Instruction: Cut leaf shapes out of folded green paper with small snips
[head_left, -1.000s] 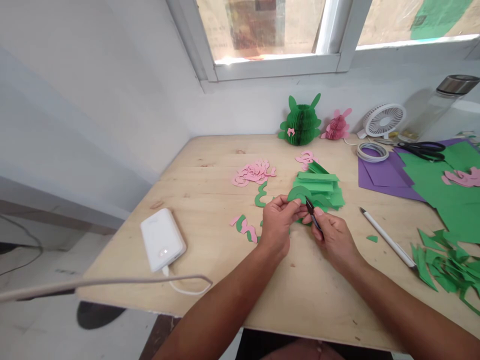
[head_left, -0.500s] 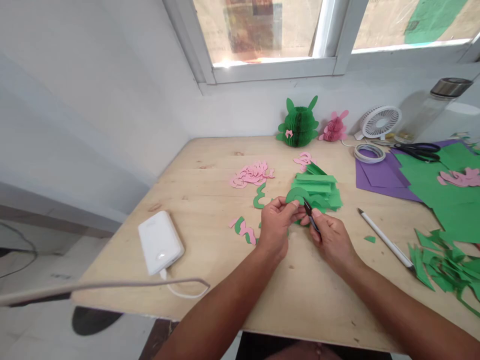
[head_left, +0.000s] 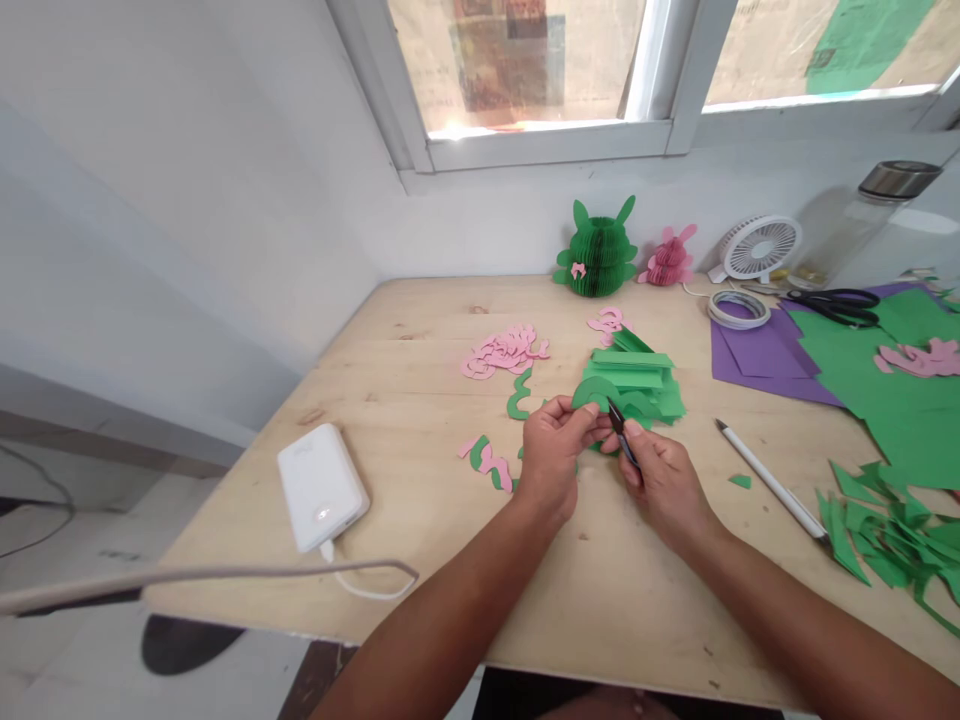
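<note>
- The left hand (head_left: 553,465) is closed in a firm pinch on a green paper arc (head_left: 592,392), with the thumb and fingertips gripping its lower part.
- The right hand (head_left: 666,488) is clenched around a small pointed cutting tool (head_left: 622,435), its dark tip right at the arc's lower edge.
- The work in hand appears to be cutting the arc. This calls for keeping the paper steady against the tip.
- The arc is a curved, flat band of matte green paper, held just above the middle of a plywood table (head_left: 420,330), with part of its curve hidden by the fingers.
- Just behind it lies a loose stack of green paper strips (head_left: 630,378).
- To the left are a heap of pink paper cutouts (head_left: 504,352) and a wavy green paper cutout (head_left: 519,397).
- At the back stand a green honeycomb-paper rabbit (head_left: 598,258) and a pink one (head_left: 669,258).
- To the right are black-handled scissors (head_left: 836,306), a white pen (head_left: 765,480) and green paper scraps (head_left: 885,540).
- On the left lies a white power bank (head_left: 322,487).
</note>
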